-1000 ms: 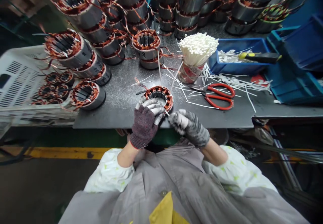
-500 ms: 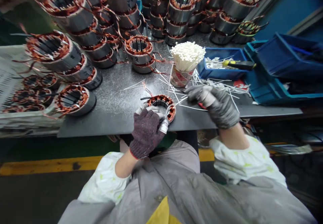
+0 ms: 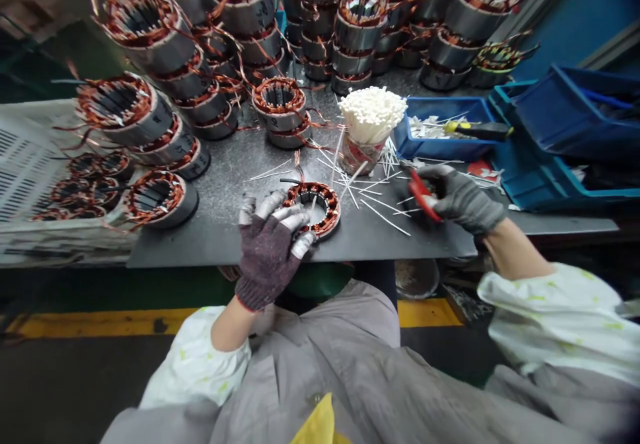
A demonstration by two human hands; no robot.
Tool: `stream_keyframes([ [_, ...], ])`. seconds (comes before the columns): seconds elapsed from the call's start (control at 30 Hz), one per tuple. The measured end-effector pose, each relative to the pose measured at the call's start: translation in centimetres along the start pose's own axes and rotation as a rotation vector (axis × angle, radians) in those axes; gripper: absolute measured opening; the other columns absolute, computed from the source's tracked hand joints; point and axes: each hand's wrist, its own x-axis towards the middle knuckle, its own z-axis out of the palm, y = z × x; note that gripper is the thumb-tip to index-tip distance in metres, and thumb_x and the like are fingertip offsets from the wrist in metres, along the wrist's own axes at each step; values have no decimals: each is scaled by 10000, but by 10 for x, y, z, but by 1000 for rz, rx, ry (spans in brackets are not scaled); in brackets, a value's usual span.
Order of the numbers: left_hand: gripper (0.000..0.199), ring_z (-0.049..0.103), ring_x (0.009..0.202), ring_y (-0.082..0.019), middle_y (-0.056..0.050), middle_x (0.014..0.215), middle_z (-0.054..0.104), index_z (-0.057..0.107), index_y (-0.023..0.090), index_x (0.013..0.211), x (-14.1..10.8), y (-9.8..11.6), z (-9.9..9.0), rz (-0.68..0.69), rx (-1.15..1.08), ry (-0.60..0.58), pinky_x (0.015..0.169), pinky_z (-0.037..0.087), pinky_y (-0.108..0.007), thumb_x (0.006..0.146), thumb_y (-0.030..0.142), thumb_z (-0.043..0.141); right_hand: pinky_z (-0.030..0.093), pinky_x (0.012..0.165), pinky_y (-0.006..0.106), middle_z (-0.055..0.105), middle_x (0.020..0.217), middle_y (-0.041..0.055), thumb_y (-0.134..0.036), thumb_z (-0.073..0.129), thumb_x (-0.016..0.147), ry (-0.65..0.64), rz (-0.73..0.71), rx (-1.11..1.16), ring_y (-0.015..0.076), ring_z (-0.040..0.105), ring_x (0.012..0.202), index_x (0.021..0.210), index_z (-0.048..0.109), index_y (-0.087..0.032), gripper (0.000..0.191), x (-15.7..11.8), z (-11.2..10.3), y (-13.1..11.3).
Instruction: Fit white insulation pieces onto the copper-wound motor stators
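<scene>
At the fingertips of the spread left hand (image 3: 269, 247) lies a copper-wound ring (image 3: 331, 209); the right hand (image 3: 465, 201) grips scissors (image 3: 423, 195).

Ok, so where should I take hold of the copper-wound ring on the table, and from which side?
I'd pinch the right part of the copper-wound ring, coming from the right, thumb outside and fingertips in its open centre. It lies flat, and that part looks uncovered, while the left hand reaches over its left side and copper leads stick out at the far left.
</scene>
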Motion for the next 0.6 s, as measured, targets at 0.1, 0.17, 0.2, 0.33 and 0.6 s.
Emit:
stream_keyframes([
  [0.1, 94, 601, 1325, -265, -18, 1098, 775, 665, 258, 1025, 2, -1, 11, -22, -100, -47, 1241, 278, -578, 966, 300, 605, 476, 694, 326, 742, 924, 146, -105, 798, 722, 28, 132, -87, 160, 624, 707, 977, 711, -151, 274, -14, -10, 9],
  [0.17, 80, 612, 1304, -253, -8, 1061, 780, 659, 260, 992, 3, -4, 15, -44, -139, -63, 1228, 294, -567, 971, 305, 596, 481, 708, 355, 734, 862, 141, -190, 800, 750, 60, 163, -203, 191, 627, 711, 852, 691, -175, 150, -27, -11, 9],
  [0.2, 77, 611, 1301, -251, -5, 1058, 780, 659, 261, 989, 4, -5, 16, -45, -147, -64, 1226, 292, -566, 970, 307, 600, 488, 718, 366, 732, 844, 138, -242, 782, 777, 63, 151, -224, 209, 634, 719, 825, 678, -182, 129, -34, -10, 8],
  [0.33, 68, 625, 1266, -250, -1, 1045, 782, 661, 263, 979, 4, -7, 13, -29, -165, -51, 1215, 294, -561, 964, 304, 610, 523, 762, 408, 722, 869, 158, -494, 725, 812, 5, -119, -276, 279, 661, 783, 945, 672, -166, 357, -66, 12, -8],
  [0.6, 55, 619, 1271, -240, -23, 1057, 780, 642, 245, 971, 2, -4, 12, -62, -152, -35, 1206, 336, -537, 961, 285, 606, 546, 892, 477, 706, 1083, 195, -727, 712, 707, -97, -452, -383, 325, 662, 931, 1086, 675, -119, 717, -60, 76, -50],
])
